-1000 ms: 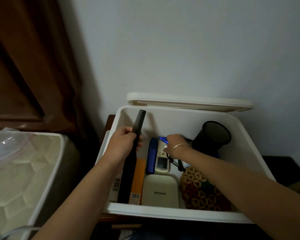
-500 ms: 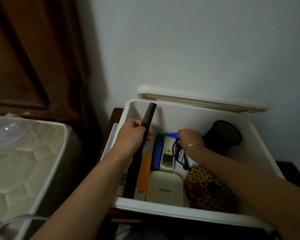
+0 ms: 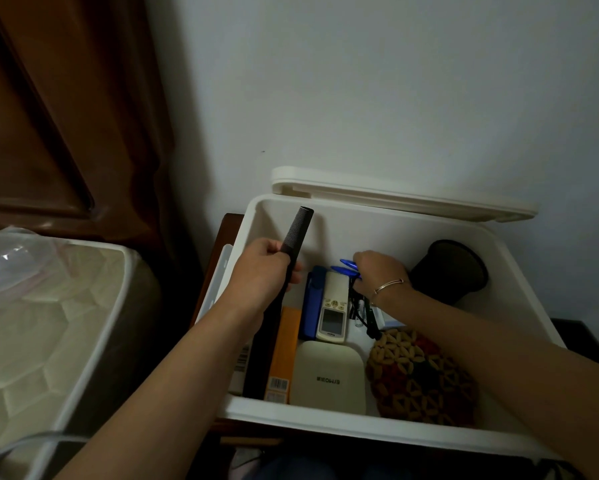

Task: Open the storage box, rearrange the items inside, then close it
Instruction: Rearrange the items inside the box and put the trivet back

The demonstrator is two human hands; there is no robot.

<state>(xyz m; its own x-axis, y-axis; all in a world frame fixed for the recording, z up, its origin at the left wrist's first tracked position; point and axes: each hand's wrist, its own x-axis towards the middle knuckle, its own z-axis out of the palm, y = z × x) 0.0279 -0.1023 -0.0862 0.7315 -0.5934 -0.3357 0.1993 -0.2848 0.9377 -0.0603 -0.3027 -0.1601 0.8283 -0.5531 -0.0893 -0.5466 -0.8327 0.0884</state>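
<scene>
A white storage box (image 3: 388, 433) stands open, its lid (image 3: 402, 199) leaning against the wall behind. My left hand (image 3: 263, 271) grips a long black comb (image 3: 296, 233) upright at the box's left side. My right hand (image 3: 377, 275), with a bracelet on the wrist, holds blue clips (image 3: 344, 266) near the back of the box. Inside lie an orange box (image 3: 284, 355), a blue case (image 3: 311, 306), a white remote (image 3: 332, 313), a white flat device (image 3: 329, 375), a beaded pouch (image 3: 419, 375), black cords (image 3: 360, 310) and a black mesh cup (image 3: 450, 271) tilted at the right.
A mattress (image 3: 41, 341) with clear plastic on it lies to the left. A dark wooden headboard (image 3: 48, 116) rises at the upper left. The box sits on a dark wooden stand (image 3: 218, 258) against a pale wall (image 3: 395, 81).
My right hand has lifted slightly with the blue clips over the remote. My left hand still holds the comb upright. The camera has shifted, so the box sits further right.
</scene>
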